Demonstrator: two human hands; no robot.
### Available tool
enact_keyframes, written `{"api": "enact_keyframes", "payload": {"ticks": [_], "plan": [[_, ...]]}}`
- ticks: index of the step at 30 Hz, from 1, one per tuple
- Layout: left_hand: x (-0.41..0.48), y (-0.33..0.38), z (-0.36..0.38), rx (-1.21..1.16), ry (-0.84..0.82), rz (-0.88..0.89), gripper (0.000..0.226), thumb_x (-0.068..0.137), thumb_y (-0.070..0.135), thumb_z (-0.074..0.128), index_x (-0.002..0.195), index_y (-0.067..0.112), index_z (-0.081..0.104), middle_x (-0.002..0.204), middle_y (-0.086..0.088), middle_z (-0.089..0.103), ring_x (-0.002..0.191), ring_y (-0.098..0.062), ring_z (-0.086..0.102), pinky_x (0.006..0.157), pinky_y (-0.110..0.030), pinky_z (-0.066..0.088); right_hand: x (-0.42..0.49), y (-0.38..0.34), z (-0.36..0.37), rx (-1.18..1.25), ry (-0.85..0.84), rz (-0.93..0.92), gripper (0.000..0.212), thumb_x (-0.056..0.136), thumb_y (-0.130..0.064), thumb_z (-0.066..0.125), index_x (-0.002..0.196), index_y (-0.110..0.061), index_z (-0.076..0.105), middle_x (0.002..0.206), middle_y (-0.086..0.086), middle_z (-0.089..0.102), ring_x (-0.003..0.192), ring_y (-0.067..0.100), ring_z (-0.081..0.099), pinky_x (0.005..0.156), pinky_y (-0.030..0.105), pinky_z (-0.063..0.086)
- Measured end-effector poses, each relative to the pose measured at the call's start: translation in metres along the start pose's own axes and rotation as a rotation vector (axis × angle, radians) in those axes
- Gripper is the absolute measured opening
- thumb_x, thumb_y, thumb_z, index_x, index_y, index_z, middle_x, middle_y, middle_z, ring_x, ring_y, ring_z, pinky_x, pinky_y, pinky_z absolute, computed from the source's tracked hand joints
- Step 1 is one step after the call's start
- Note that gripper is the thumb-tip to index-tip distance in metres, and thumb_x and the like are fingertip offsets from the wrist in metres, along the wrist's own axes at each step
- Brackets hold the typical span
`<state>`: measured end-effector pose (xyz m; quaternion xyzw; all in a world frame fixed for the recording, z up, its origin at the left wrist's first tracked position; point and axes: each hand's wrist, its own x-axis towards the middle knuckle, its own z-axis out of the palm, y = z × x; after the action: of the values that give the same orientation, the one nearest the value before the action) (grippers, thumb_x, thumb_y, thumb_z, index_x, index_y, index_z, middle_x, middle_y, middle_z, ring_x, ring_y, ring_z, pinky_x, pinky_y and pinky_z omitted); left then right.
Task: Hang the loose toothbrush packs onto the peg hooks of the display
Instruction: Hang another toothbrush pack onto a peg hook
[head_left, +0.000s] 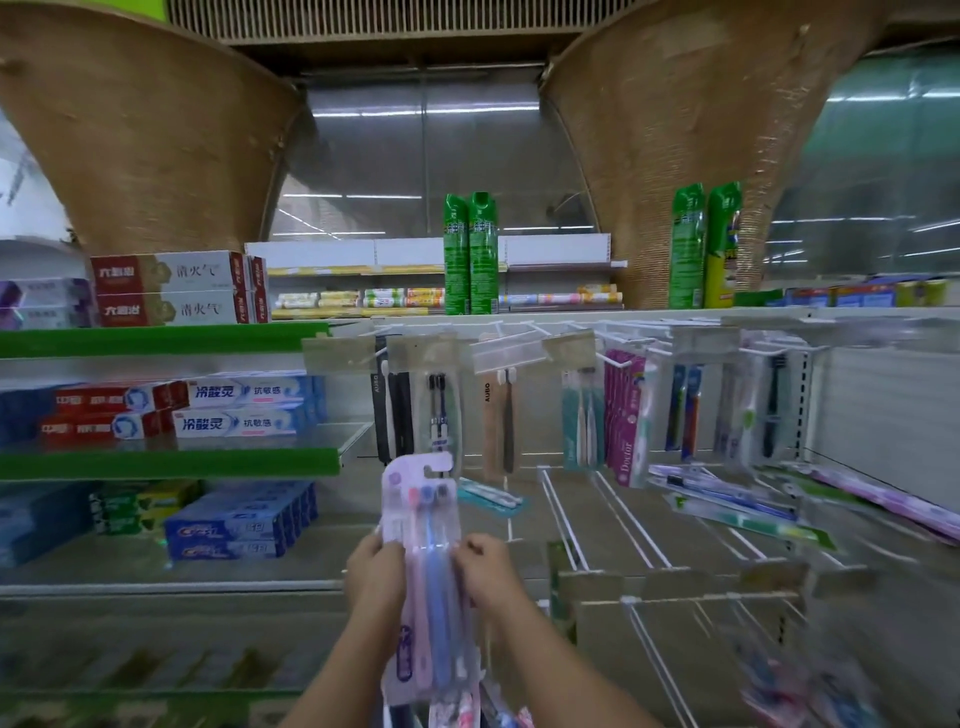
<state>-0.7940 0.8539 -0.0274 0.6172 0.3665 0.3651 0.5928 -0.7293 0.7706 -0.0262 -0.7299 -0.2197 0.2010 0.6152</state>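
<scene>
The toothbrush pack (422, 561) stands upright, near centre, long axis vertical, hang-hole uppermost. Left hand (375, 577) and right hand (485, 574) pinch its two edges, equally near. The peg hooks (519, 332) lie farther off, above and slightly right.

A shop aisle is shown: boxed toothpaste (166, 288) is stacked on shelves left of peg hooks (613, 358) hung with toothbrush packs (628, 415).
</scene>
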Motion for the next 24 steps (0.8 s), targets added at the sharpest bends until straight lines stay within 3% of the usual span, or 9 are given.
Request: {"api": "enact_keyframes", "payload": {"ticks": [3, 5, 9, 12, 14, 17, 19, 24], "plan": [[-0.008, 0.015, 0.011, -0.050, -0.060, 0.067, 0.018, 0.090, 0.001, 0.040, 0.078, 0.001, 0.054, 0.076, -0.016, 0.058, 0.067, -0.026, 0.054, 0.065, -0.040, 0.052, 0.001, -0.009, -0.012, 0.084, 0.153, -0.049, 0.014, 0.093, -0.013, 0.052, 0.091, -0.007, 0.065, 0.081, 0.008, 0.064, 0.069, 0.018, 0.056, 0.059, 0.025, 0.045], [-0.012, 0.023, 0.017, -0.066, -0.125, 0.074, 0.018, 0.088, 0.000, 0.041, 0.084, 0.001, 0.059, 0.079, -0.015, 0.061, 0.070, -0.026, 0.057, 0.070, -0.042, 0.054, -0.003, -0.014, -0.021, 0.114, 0.217, -0.058, 0.014, 0.092, -0.011, 0.054, 0.089, -0.010, 0.067, 0.078, 0.007, 0.066, 0.066, 0.017, 0.056, 0.056, 0.023, 0.044], [-0.017, 0.030, 0.026, -0.131, -0.186, 0.064, 0.017, 0.088, 0.004, 0.045, 0.075, 0.007, 0.054, 0.072, -0.015, 0.051, 0.064, -0.020, 0.044, 0.058, -0.032, 0.037, -0.017, -0.018, -0.038, 0.159, 0.267, -0.039, 0.018, 0.094, -0.010, 0.050, 0.093, 0.000, 0.065, 0.084, 0.018, 0.065, 0.069, 0.020, 0.056, 0.059, 0.027, 0.046], [-0.025, 0.026, 0.027, -0.157, -0.218, 0.043, 0.021, 0.093, 0.013, 0.048, 0.074, 0.009, 0.055, 0.066, -0.007, 0.053, 0.058, -0.019, 0.047, 0.057, -0.029, 0.040, -0.028, -0.014, -0.044, 0.113, 0.259, -0.014, 0.015, 0.093, -0.007, 0.049, 0.095, -0.003, 0.064, 0.089, 0.015, 0.066, 0.069, 0.019, 0.057, 0.055, 0.025, 0.044], [-0.032, 0.020, 0.028, -0.154, -0.233, 0.044, 0.016, 0.090, 0.008, 0.049, 0.076, 0.010, 0.056, 0.068, -0.006, 0.057, 0.060, -0.020, 0.049, 0.057, -0.030, 0.043, -0.031, -0.007, -0.046, 0.097, 0.257, 0.002, 0.017, 0.088, 0.000, 0.050, 0.093, -0.007, 0.065, 0.090, 0.015, 0.069, 0.070, 0.021, 0.060, 0.053, 0.024, 0.045], [-0.038, 0.009, 0.032, -0.151, -0.259, 0.020, 0.012, 0.086, 0.001, 0.049, 0.082, 0.006, 0.059, 0.073, -0.009, 0.059, 0.067, -0.022, 0.051, 0.060, -0.033, 0.044, -0.030, 0.007, -0.048, 0.091, 0.300, 0.024, 0.018, 0.084, 0.004, 0.050, 0.085, -0.005, 0.066, 0.088, 0.019, 0.069, 0.073, 0.025, 0.060, 0.063, 0.034, 0.052], [-0.040, 0.003, 0.034, -0.148, -0.265, 0.004, 0.012, 0.087, 0.000, 0.048, 0.088, 0.001, 0.060, 0.075, -0.010, 0.058, 0.067, -0.022, 0.051, 0.058, -0.031, 0.044, -0.030, 0.016, -0.049, 0.075, 0.318, 0.020, 0.014, 0.089, -0.003, 0.052, 0.083, -0.003, 0.065, 0.083, 0.020, 0.065, 0.074, 0.024, 0.057, 0.067, 0.035, 0.047], [-0.042, -0.011, 0.028, -0.112, -0.192, 0.002, 0.009, 0.086, -0.001, 0.048, 0.081, 0.002, 0.054, 0.074, -0.009, 0.055, 0.064, -0.021, 0.050, 0.055, -0.030, 0.043, -0.030, 0.031, -0.045, 0.052, 0.262, 0.015, 0.024, 0.092, -0.008, 0.053, 0.071, -0.013, 0.062, 0.063, 0.006, 0.058, 0.058, 0.017, 0.050, 0.053, 0.022, 0.040]]}}
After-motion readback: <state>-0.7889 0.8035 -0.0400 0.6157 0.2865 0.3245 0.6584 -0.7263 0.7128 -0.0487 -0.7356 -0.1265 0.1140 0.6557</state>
